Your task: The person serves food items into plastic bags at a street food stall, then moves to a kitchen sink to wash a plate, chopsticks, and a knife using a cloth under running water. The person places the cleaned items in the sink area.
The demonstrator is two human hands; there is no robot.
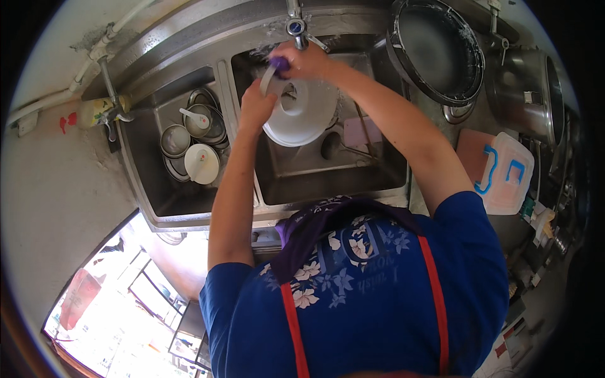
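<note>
My left hand (pixel 257 107) grips a white strip-like handle or rim at the left edge of a white, rounded plastic-looking vessel (pixel 305 125) over the right sink basin (pixel 302 184). Its exact kind is unclear. My right hand (pixel 305 61), somewhat blurred, presses a purple scrubber or cloth (pixel 280 65) against the upper end of that strip. Right above my right hand is the chrome faucet (pixel 296 26). A metal ladle (pixel 332 144), a pinkish rectangular item (pixel 355 132) and a thin brown stick (pixel 364 125) lie on the basin floor.
The left basin (pixel 163 201) holds metal bowls (pixel 175 140), a white bowl (pixel 202 163) and a white spoon (pixel 194 117). Large dark pans (pixel 437 52) and a steel pot (pixel 524 94) stand at right, near a clear-lidded box (pixel 509 174). A second tap (pixel 112 106) hangs over the left side.
</note>
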